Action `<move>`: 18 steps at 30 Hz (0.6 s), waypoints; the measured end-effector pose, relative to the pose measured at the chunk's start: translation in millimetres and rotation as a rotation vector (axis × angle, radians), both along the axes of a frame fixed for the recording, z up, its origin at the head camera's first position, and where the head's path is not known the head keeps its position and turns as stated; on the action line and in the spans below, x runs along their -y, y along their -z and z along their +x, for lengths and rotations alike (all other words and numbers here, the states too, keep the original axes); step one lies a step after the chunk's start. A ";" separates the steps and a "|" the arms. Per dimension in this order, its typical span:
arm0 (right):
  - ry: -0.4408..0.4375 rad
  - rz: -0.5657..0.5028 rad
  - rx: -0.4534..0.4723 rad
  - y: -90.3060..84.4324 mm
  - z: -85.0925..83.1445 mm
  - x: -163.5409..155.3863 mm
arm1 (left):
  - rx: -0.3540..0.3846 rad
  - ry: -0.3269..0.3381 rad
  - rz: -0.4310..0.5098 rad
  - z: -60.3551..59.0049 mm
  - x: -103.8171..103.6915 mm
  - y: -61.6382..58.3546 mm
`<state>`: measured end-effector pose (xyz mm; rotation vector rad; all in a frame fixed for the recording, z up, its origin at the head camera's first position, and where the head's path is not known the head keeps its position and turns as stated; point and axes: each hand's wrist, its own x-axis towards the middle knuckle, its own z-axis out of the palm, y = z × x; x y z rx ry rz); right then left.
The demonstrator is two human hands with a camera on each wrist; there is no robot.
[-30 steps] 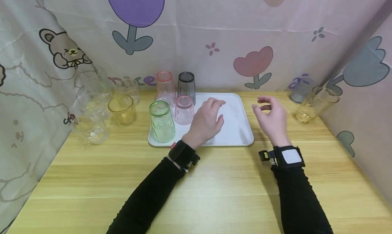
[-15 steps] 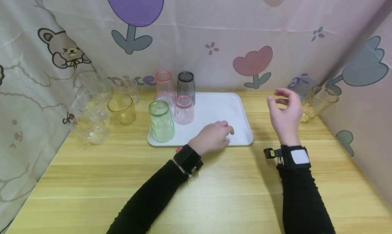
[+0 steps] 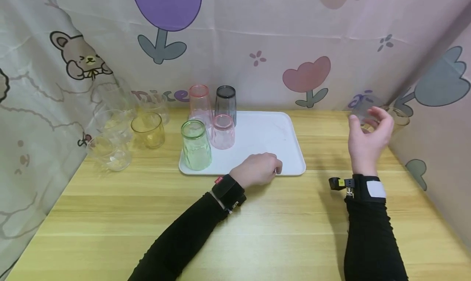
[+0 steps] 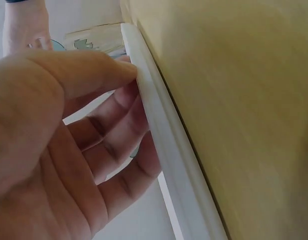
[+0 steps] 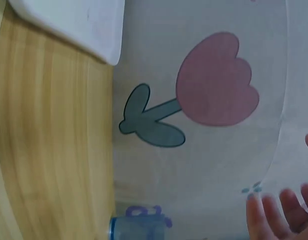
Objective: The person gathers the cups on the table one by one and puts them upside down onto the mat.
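The right hand's (image 3: 368, 136) fingers (image 3: 382, 117), loosely spread and holding nothing, have travelled from beside the tray (image 3: 290, 150) to just short of the bluish glass (image 3: 362, 107) at the table's (image 3: 257, 223) far right corner. The left hand (image 3: 257, 170) now pinches the tray's near rim. The glass looks clear and pale blue.

Even, soft, bright lighting; shadows are faint, falling beneath the forearms and beside the white tray (image 3: 290, 150) on the wooden table (image 3: 257, 232). The head view is sharp, with slight wide-angle bending at the edges. Both wrist views are soft; the left hand (image 4: 59, 150) is close and blurred.
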<state>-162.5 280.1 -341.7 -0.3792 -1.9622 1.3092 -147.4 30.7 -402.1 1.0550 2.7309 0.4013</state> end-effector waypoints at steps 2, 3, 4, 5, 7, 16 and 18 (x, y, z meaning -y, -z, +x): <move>0.041 -0.033 0.010 -1.6 0.5 -3.7 | 0.003 -0.011 -0.015 0.9 -1.2 -1.0; 0.058 -0.048 0.017 -1.4 0.5 -6.9 | 0.005 -0.016 -0.023 1.4 -1.9 -1.2; 0.074 -0.061 0.025 0.6 -0.8 -12.0 | 0.006 -0.021 -0.030 2.1 -2.2 -1.6; 0.077 -0.094 0.033 2.6 -1.7 -18.4 | 0.006 -0.023 -0.036 2.8 -2.6 -2.0; 0.076 -0.188 0.048 6.7 -2.4 -31.3 | 0.005 -0.023 -0.040 3.9 -3.5 -1.6; 0.001 -0.616 0.122 22.3 -17.7 -77.6 | -0.005 -0.034 -0.048 4.8 -4.9 -2.4; -0.010 -0.650 0.160 23.9 -25.3 -86.2 | -0.003 -0.034 -0.046 5.0 -4.8 -2.8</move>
